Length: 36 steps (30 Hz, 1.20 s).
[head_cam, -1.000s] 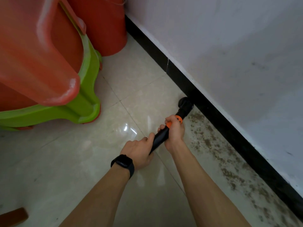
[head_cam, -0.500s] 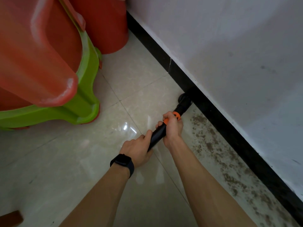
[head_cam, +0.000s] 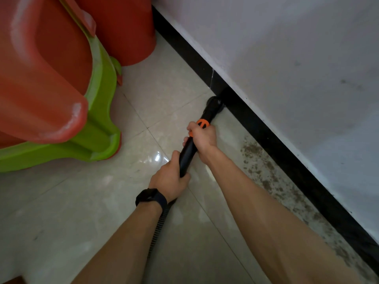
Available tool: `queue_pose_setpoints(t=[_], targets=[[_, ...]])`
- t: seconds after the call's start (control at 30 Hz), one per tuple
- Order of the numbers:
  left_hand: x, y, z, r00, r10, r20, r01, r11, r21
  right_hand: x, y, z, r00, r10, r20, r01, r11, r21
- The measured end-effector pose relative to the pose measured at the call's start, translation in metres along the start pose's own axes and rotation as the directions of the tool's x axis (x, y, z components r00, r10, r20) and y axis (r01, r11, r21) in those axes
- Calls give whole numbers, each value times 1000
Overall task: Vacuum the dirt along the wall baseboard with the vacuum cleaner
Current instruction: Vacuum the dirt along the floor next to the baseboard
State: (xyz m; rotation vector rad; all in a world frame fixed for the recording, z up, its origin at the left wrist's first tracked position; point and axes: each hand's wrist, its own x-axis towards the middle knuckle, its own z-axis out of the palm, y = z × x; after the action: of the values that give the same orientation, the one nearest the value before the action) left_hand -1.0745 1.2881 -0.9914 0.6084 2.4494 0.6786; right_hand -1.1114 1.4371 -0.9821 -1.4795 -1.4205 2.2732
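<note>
A black vacuum wand (head_cam: 187, 154) with an orange ring (head_cam: 203, 123) slants up the floor, and its round nozzle (head_cam: 214, 104) touches the black baseboard (head_cam: 272, 140). My right hand (head_cam: 204, 136) grips the wand just below the orange ring. Lower down, my left hand (head_cam: 168, 180) grips the wand's rear end, with a black watch on the wrist. A ribbed hose (head_cam: 162, 222) runs back under my left forearm. Brown dirt (head_cam: 264, 173) lies in a strip along the baseboard, starting to the right of the nozzle and running toward the lower right.
Stacked red and green plastic stools (head_cam: 61, 95) fill the left side, with a red bucket (head_cam: 127, 31) behind them against the wall. The white wall (head_cam: 287, 58) rises above the baseboard. Glossy beige floor tiles (head_cam: 82, 201) stretch across the lower left.
The nozzle has slid farther up along the baseboard, away from the dirt patch, and both hands moved forward with it. The hose has come into view under my left arm.
</note>
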Motion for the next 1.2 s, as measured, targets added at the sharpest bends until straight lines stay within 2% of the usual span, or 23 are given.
queue_pose_setpoints(t=[0.1,0.23,0.5,0.8,1.03,1.2], targets=[[2,-1,-3,1000,-5,2,5,1000,-16,3,-2,1,1000,0,29,2,999,-47],[-6,1,-1,999,13,51,-16,998,62,-4,5,-10,1000,6,23,-5,1000,-21],[-38,-2,-13,978,128,163,-168,952,258,-46,33,-39,998,19,-55,-9,982,187],[-86,-33,-34,951,115,287,-216,912,350,-99,84,-23,989,76,-131,-39,963,266],[-101,-34,-39,940,156,302,-280,860,426,-119,92,-25,978,94,-184,-30,945,324],[-91,-19,-31,942,179,283,-289,860,420,-112,77,-36,975,81,-209,-9,946,325]])
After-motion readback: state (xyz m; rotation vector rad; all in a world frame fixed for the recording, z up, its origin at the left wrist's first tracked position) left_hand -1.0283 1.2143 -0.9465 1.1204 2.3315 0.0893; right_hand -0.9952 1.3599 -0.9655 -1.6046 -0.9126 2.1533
